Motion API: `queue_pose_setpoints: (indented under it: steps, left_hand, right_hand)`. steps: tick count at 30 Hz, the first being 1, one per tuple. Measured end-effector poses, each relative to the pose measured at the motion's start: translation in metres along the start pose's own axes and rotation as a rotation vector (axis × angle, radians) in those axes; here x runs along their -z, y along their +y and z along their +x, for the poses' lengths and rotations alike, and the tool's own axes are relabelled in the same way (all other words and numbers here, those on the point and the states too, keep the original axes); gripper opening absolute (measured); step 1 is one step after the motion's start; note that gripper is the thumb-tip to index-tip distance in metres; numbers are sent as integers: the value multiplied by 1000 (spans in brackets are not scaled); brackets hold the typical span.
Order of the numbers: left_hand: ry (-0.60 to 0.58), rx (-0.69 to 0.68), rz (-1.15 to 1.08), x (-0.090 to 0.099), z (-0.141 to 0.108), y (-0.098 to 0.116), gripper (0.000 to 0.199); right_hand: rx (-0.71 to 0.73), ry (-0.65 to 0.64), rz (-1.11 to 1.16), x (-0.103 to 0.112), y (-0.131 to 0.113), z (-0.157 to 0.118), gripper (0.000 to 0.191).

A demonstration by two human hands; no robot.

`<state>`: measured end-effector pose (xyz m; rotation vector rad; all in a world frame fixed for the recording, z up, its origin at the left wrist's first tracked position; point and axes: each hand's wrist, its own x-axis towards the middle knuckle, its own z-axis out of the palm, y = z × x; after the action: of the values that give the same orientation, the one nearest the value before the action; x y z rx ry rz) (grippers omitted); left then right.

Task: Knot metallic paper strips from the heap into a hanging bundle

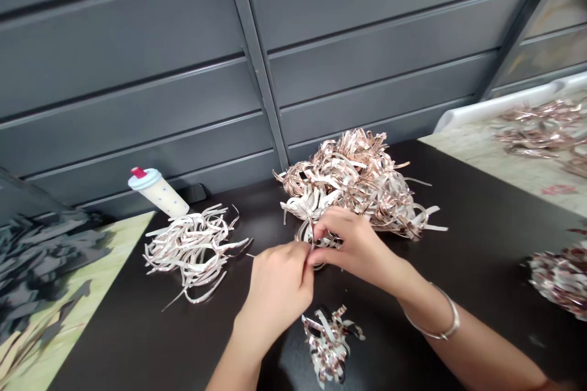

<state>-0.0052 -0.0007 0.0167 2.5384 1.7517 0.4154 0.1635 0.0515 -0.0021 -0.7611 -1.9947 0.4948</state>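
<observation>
My left hand (282, 284) and my right hand (351, 247) meet at the middle of the dark table (151, 342). Thin white and copper strips show between them, pinched by the thumb and fingers of my right hand. The fingers of my left hand are curled at the same strips, their tips partly hidden. Just behind my hands lies a large heap of shiny copper and white strips (367, 183). A small bunch of curled strips (329, 345) rests in front of them. To the left is a loose pile of pale strips (190, 250).
A white cup with a blue lid and red cap (160, 190) leans at the back left. Dark scraps (41, 256) lie at far left. More strips (562, 278) sit at the right edge. A grey panelled wall (183, 91) closes off the back.
</observation>
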Motion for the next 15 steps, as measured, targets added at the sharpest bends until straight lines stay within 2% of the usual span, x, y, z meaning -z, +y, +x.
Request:
queue_pose_setpoints:
  steps: [3, 7, 10, 15]
  left_hand:
    - [-3, -10, -26, -2, 0, -1, 20]
    - [21, 25, -234, -8, 1, -2, 12]
    - [54, 52, -358, -12, 3, -1, 17]
    - [91, 80, -409, -13, 7, -3, 17]
  right_hand:
    - [-23, -53, -46, -9, -3, -2, 21]
    - [-32, -103, -40, -12, 2, -2, 20]
    - [17, -120, -47, -9, 6, 0, 17]
    - [103, -149, -20, 5, 9, 4, 16]
